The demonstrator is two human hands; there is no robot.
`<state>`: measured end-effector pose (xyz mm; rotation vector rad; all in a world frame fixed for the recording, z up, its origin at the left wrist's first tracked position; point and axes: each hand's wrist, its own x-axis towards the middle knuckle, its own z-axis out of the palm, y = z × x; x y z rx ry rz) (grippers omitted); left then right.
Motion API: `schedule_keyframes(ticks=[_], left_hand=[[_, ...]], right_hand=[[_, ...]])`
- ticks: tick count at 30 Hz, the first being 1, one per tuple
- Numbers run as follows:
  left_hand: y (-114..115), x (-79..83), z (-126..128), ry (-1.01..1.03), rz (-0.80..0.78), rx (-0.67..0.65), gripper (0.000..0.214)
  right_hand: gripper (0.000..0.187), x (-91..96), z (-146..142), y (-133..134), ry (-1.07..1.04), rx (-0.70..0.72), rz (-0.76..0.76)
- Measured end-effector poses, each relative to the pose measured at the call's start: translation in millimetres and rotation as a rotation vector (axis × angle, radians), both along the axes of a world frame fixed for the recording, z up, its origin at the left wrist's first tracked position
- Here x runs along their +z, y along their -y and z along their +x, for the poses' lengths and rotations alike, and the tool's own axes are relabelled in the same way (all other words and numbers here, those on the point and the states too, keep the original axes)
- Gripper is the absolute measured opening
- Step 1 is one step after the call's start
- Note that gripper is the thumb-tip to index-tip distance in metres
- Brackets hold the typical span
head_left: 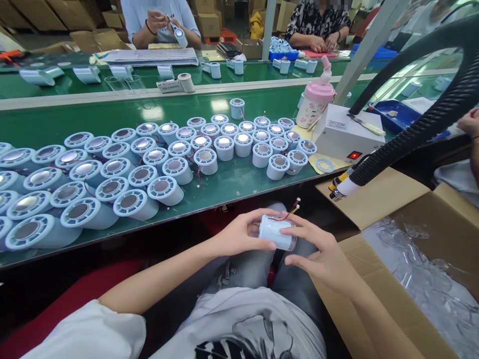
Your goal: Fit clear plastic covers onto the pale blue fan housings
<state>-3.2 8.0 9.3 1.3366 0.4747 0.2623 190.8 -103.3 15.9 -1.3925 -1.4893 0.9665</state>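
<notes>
To your right: pink bottle [314, 102], upright; slanting post [368, 47], just right of it. Far from you: left co-worker [166, 36]; right co-worker [312, 21]; blue tray [286, 56] between them, filled; yellow bag [256, 26]; cartons [208, 26], left of the bag.

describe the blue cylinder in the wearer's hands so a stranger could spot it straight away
Find the long green table, then look just below its near edge. There the left hand grips a light blue cylinder, the right hand at its other end. Unlike the cylinders standing on the table, it is held sideways, wires poking up.
</notes>
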Motion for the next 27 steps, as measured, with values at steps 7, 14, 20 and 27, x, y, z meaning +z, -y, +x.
schedule_keyframes(ticks=[7, 14, 20, 27], left_hand=[[2, 7.8, -5, 0.058, 0.163, -0.026, 0.071], [1, 12.6, -7, 0.120, 0.313, -0.064, 0.072], [0, 14.8, -9, 0.111, 0.397, -0.091, 0.074], [0, 16.4, -11, 0.121, 0.450, -0.094, 0.075]], right_hand=[[0.039, -2.9, 1, 11, 0.052, -0.006, 0.024], [0.042, 5.5, 3, 12, -0.180, 0.006, -0.151], [0.040, 7.1, 2, 12, -0.355, 0.003, -0.264], [0.039, 1.7, -1, 8, -0.544, -0.024, -0.370]])
